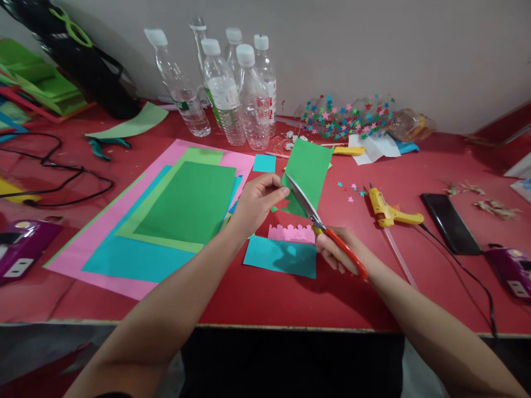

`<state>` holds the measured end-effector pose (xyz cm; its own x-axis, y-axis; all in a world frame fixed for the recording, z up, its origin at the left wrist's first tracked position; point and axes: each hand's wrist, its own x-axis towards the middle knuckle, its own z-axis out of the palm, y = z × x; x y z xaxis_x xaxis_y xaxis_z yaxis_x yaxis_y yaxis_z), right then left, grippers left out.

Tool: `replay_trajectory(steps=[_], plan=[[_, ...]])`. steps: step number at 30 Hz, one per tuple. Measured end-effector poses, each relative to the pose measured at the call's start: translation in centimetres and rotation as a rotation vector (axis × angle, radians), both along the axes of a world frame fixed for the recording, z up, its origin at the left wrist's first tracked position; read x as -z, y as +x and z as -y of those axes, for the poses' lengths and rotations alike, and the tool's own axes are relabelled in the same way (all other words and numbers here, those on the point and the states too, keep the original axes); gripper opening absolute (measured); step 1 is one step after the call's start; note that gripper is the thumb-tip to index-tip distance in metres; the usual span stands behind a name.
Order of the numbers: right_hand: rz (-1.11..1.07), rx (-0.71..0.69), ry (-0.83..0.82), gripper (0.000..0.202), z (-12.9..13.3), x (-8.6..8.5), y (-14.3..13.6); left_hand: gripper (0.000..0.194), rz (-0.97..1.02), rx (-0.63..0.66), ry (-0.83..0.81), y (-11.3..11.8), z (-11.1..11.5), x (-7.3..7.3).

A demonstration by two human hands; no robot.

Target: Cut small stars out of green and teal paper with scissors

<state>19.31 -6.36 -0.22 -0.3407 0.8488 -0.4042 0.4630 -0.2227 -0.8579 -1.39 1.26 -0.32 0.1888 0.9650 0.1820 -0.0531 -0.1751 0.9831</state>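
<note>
My right hand [338, 249] is wrapped round the red handles of a pair of scissors [307, 204]. The blades point up and left across an upright dark green sheet of paper [311, 166]. At that sheet's left edge my left hand [265, 196] is closed in a pinch, thumb against fingers, close to the scissor tips. Below the blades lie a pink strip of paper [286, 233] with a notched upper edge and a blue paper rectangle [280, 257]. A small blue piece [264, 163] is just beyond my left hand.
Stacked coloured sheets [186, 202] lie to the left. Several clear bottles [219, 94] stand by the wall. On the right are a yellow glue gun [390, 213] with a cord, a black phone [450, 224] and a purple power strip [510, 268]. Small stars [348, 119] cluster at the back.
</note>
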Motion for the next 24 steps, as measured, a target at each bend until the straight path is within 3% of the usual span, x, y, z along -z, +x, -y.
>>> replay_trajectory(steps=[5,12,24], plan=[[-0.039,-0.032,0.054,0.044,-0.04,0.3,0.31,0.017,-0.027,-0.01,0.004,0.0,-0.02,0.01],[-0.039,-0.029,-0.056,0.047,-0.31,0.09,0.33,0.018,-0.06,-0.031,0.035,0.14,0.01,-0.21],[-0.143,-0.08,-0.079,0.051,-0.3,-0.33,0.82,0.019,-0.07,-0.053,0.076,0.01,-0.12,0.29]])
